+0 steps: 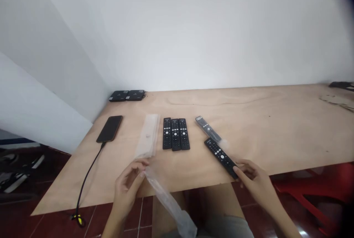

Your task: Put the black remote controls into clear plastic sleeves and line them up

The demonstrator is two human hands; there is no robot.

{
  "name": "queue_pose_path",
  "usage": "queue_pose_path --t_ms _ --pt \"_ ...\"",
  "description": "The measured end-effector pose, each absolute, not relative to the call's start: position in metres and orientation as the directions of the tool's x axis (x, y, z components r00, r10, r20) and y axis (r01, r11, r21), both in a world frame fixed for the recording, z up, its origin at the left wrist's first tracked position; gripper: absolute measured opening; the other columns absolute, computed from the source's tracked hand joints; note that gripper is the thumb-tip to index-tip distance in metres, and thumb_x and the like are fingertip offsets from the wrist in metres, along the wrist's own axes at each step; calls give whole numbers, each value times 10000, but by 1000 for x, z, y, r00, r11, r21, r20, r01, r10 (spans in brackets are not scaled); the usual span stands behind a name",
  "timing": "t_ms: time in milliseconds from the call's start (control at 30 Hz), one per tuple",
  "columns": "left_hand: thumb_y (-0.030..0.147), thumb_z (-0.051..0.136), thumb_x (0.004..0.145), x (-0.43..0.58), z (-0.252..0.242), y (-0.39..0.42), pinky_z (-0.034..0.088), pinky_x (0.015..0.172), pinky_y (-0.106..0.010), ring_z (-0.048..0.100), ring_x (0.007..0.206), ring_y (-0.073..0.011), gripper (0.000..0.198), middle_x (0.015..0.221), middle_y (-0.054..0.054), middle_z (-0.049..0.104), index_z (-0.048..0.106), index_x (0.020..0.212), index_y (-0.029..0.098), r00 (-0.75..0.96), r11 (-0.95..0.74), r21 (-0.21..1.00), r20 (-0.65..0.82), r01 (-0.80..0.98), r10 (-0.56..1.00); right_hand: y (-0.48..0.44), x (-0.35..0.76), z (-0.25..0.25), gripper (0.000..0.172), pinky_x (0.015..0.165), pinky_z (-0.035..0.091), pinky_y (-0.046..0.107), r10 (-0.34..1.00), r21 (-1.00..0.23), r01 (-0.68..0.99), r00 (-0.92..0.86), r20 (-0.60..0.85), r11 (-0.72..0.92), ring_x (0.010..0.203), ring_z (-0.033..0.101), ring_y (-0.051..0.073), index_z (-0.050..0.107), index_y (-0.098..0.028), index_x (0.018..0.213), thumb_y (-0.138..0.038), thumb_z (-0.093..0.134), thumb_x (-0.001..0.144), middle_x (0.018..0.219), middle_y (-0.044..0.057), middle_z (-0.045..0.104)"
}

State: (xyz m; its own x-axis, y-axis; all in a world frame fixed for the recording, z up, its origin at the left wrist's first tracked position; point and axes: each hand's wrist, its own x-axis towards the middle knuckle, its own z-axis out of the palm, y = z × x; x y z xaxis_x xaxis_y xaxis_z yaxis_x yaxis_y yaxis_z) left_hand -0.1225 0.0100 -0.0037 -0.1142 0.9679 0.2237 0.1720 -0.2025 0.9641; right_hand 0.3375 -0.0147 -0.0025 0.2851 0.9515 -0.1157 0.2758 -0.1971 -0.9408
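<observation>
My left hand (127, 190) is closed on a thin clear plastic bag (167, 203) that hangs past the table edge. My right hand (256, 180) is half open, its fingers (240, 173) touching a black remote (221, 158) with small round buttons. It lies slanted on the smooth wooden table (262, 131), near three more remotes (176, 134) side by side.

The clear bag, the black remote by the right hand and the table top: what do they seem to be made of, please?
The bag looks like thin clear plastic film, soft and creased with glossy highlights. The remote seems matte black plastic; its buttons may be rubber. The table top looks like bare plywood, showing pale wood grain.
</observation>
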Motion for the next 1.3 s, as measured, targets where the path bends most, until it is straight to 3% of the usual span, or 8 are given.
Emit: queue_pose_path --t_ms 133,367,533,667,800,933,1100,1300 --pt "462 753 985 -112 -6 16 593 855 -294 716 943 -220 263 964 -51 734 712 949 205 -210 -137 980 166 146 963 15 298 4 447 771 600 430 986 -860 502 168 -5 -90 841 764 321 772 -232 1236 -562 734 937 857 65 813" --pt "506 779 946 -91 -5 24 590 783 -279 725 895 -215 318 946 -53 754 748 994 192 -250 -76 982 119 172 961 77 244 12 287 802 540 413 994 -748 664 84 74 0 929 776 338 776 -252 1140 -459 637 998 974 87 840" --pt "525 805 919 -72 -5 25 579 739 -273 705 831 -200 352 936 -56 736 739 998 188 -273 -60 992 88 109 958 78 245 17 392 827 543 408 992 -761 649 97 81 -2 917 761 328 772 -231 1179 -546 578 1049 995 96 836" --pt "544 849 873 -62 -3 25 564 710 -265 676 764 -181 389 878 -37 716 731 1000 195 -293 -23 999 36 47 956 45 256 15 546 796 573 394 997 -834 552 74 34 -12 892 757 325 802 -207 989 -645 492 1087 898 96 816" --pt "529 892 834 -60 -3 25 569 723 -258 699 820 -186 421 943 -51 732 742 1041 195 -256 22 999 -28 -28 966 26 256 2 499 902 592 431 989 -862 508 130 77 0 1012 742 329 782 -204 1270 -616 648 1022 1176 135 816" --pt "496 963 752 -60 -3 23 608 804 -285 749 1005 -238 527 1143 -106 771 762 1135 196 -241 73 991 -99 -116 965 31 251 -4 357 827 564 414 990 -864 500 78 120 65 875 686 288 779 -224 979 -574 712 969 955 99 770" --pt "502 993 724 -53 -4 20 629 880 -317 766 1008 -242 524 1065 -100 809 801 1088 178 -303 109 970 -173 -217 937 33 262 0 402 835 528 356 997 -963 267 60 50 32 1045 689 297 686 -226 794 -594 800 908 1129 118 761" --pt "400 1065 622 -43 -4 19 613 832 -250 769 929 -173 655 1052 -70 821 814 1189 189 -301 164 896 -304 -413 904 25 278 -3 413 659 448 281 986 -989 -92 111 -123 -113 700 581 175 642 -227 851 -528 924 830 750 -12 663"
